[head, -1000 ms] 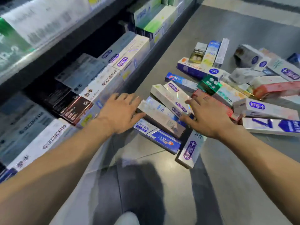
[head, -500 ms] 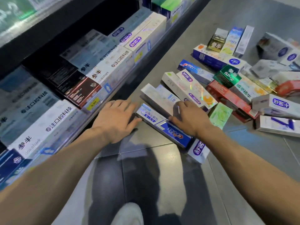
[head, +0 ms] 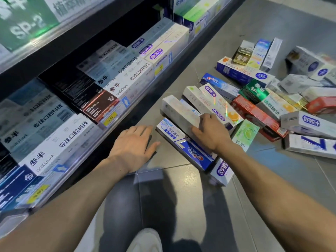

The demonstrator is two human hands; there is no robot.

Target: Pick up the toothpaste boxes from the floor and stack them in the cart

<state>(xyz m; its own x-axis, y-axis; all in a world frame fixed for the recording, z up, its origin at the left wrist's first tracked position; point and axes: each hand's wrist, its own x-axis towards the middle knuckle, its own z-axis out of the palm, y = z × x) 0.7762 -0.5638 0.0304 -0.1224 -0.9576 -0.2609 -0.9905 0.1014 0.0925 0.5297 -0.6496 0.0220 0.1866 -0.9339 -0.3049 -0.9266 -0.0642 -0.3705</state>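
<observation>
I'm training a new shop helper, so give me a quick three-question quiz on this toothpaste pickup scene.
1. True or false: the left hand grips a box.
2. Which box does the right hand rest on: A) green SP-4 box, B) long white box, C) red box?
3. What lies directly under that box, nearest the person?

Key: 1 false, it lies flat on the floor. 2 B. 3 The blue-and-white Crest box.
</observation>
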